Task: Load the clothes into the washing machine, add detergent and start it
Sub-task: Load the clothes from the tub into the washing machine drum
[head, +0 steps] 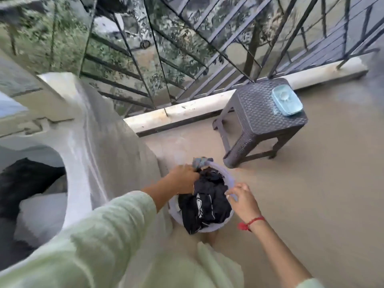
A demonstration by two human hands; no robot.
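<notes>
A pale round bucket [207,229] stands on the floor beside the white top-loading washing machine [99,129]. Dark clothes [207,202] with white markings fill the bucket, and a grey-blue cloth [199,162] hangs over its far rim. My left hand [184,179] reaches into the bucket and grips the dark clothes at their far edge. My right hand [242,197], with a red thread at the wrist, pinches the near right side of the clothes at the bucket's rim. The machine's drum opening [31,194] at the left holds dark and white laundry.
A dark woven plastic stool [259,119] stands on the floor to the right, with a light blue lidded box [287,102] on top. A metal railing [187,48] and a low white ledge [176,113] close off the far side. Bare tan floor lies at the right.
</notes>
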